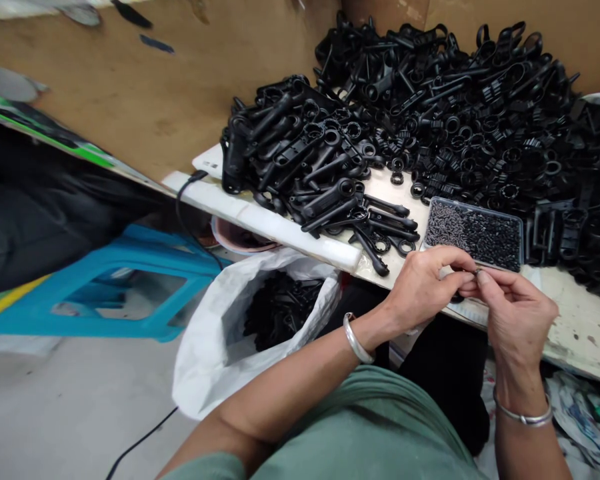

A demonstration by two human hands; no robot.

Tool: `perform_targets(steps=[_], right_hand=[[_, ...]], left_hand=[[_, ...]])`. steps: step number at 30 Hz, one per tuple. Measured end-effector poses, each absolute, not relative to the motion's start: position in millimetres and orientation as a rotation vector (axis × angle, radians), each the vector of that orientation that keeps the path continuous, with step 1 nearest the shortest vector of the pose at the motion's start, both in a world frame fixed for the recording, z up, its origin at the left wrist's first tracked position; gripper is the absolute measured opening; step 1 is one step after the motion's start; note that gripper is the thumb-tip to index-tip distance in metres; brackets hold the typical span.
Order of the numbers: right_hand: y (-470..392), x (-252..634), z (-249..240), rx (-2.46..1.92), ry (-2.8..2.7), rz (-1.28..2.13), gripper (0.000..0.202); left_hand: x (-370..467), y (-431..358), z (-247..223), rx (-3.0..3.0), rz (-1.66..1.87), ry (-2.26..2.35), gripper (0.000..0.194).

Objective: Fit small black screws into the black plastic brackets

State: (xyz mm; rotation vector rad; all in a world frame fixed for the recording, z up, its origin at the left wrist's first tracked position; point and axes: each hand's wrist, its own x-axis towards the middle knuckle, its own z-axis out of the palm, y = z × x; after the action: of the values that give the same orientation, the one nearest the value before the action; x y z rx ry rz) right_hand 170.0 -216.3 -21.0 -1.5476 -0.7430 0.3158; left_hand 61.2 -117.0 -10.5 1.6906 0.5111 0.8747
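Observation:
My left hand (427, 287) and my right hand (517, 310) meet over the table's front edge, fingertips pinched together. Between them is a small dark piece, mostly hidden by the fingers and too small to name. Just beyond my hands lies a clear plastic box (521, 233), holding many tiny grey and black parts in two patches. Left of the box, long black plastic arms (387, 205) with ring ends lie loose, close to my left hand. Small black toothed rings (397, 178) are scattered behind them.
A large heap of black plastic parts (460, 113) covers the back of the table against cardboard walls (220, 73). Below the table edge, a white sack (205, 347) holds more black pieces. To the left are a blue plastic stool (105, 320) and a black cable (147, 437).

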Motion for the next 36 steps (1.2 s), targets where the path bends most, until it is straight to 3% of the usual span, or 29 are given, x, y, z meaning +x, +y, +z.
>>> perform_targets(steps=[13,22,36], right_hand=[[-221.5,175.4,-23.3,-1.517,-0.573,0.455,0.017],[-225.2,183.9,-15.7,-1.305,-0.507,0.919,0.017],[-227.1,168.7,-15.5,-1.369,-0.534,0.714,0.013]], left_hand=[[32.1,-110.6,-16.4,2.215,1.071,0.480,0.015],[31.0,-118.1,-15.1,2.267,1.097,0.414,0.008],[56.3,-123.2,-14.3,1.892,1.028,0.397,0.011]])
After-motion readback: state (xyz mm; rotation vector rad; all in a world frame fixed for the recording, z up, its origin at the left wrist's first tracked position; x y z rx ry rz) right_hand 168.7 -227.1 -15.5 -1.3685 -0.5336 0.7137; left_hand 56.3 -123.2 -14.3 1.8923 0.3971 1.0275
